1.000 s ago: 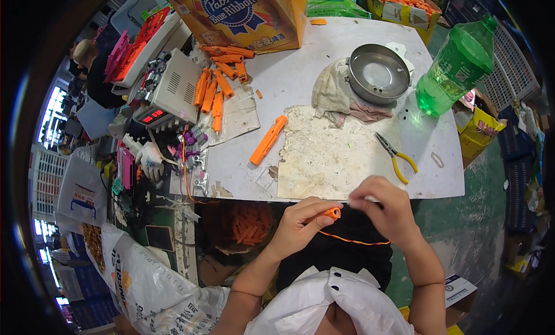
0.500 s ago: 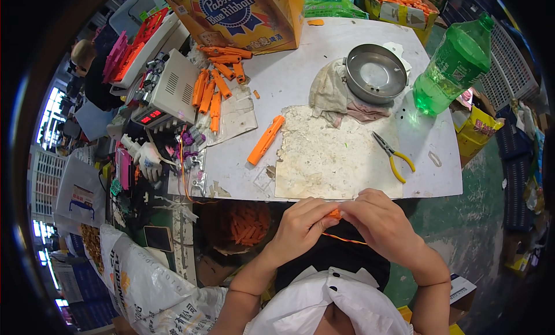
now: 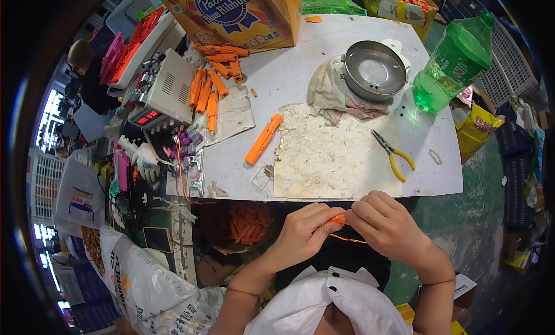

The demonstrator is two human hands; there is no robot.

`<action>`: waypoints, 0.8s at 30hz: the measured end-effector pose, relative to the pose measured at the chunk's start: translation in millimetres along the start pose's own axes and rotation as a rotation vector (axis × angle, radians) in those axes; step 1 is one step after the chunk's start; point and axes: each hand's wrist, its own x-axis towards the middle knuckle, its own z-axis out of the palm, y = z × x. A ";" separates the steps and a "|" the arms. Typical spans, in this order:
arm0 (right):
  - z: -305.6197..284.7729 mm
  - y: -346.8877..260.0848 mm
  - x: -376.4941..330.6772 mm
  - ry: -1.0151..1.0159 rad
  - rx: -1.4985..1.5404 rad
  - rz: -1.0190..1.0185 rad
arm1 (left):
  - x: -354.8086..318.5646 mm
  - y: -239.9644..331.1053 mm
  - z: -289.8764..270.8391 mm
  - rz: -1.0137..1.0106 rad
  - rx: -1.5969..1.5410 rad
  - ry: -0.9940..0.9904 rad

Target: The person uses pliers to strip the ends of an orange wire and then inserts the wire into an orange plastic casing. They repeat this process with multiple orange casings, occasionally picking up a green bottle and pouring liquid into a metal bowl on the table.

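Observation:
My left hand (image 3: 306,232) is closed round a small orange plastic piece (image 3: 339,218), with only its end showing past the thumb. Fingers curled, my right hand (image 3: 386,226) meets that end; whatever its fingertips pinch is hidden. A thin red-and-yellow wire (image 3: 348,239) runs below the hands and passes behind the right one. Both hands are just off the table's front edge. Beyond them lie a worn pale board (image 3: 324,161), yellow-handled pliers (image 3: 395,155) and a single long orange plastic casing (image 3: 264,139).
Several orange casings (image 3: 211,92) lie beside a grey power unit (image 3: 165,92). A metal bowl (image 3: 375,70) sits on a rag (image 3: 325,92), near a green bottle (image 3: 454,63). A cardboard box (image 3: 231,17) stands behind. Below the table, a bin holds orange pieces (image 3: 248,224).
My right hand has drawn back slightly to the right, its fingers curling more, and more of the orange piece's end shows. The left hand keeps its hold. The view has shifted slightly.

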 end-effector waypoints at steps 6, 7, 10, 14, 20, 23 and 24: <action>-0.1 5.2 -2.4 -0.047 0.124 0.111 | 1.1 1.5 3.4 0.106 0.137 0.050; 0.9 3.5 -2.5 -0.046 0.114 0.109 | 0.9 1.0 4.4 0.122 0.161 0.064; 1.4 2.7 -2.5 -0.061 0.145 0.112 | 0.7 -0.2 5.3 0.177 0.234 0.088; 2.9 0.1 -2.9 -0.082 0.224 0.158 | -3.9 4.1 14.0 0.212 0.346 0.148; 5.3 -15.0 -9.6 -0.093 0.230 0.265 | -10.9 4.6 26.6 0.242 0.356 0.170; 2.0 -5.0 -6.5 -0.060 0.321 0.279 | -8.7 -1.9 25.5 0.255 0.296 0.204; 2.5 5.1 -4.3 -0.032 0.436 0.301 | -3.1 -6.5 23.6 0.252 0.273 0.232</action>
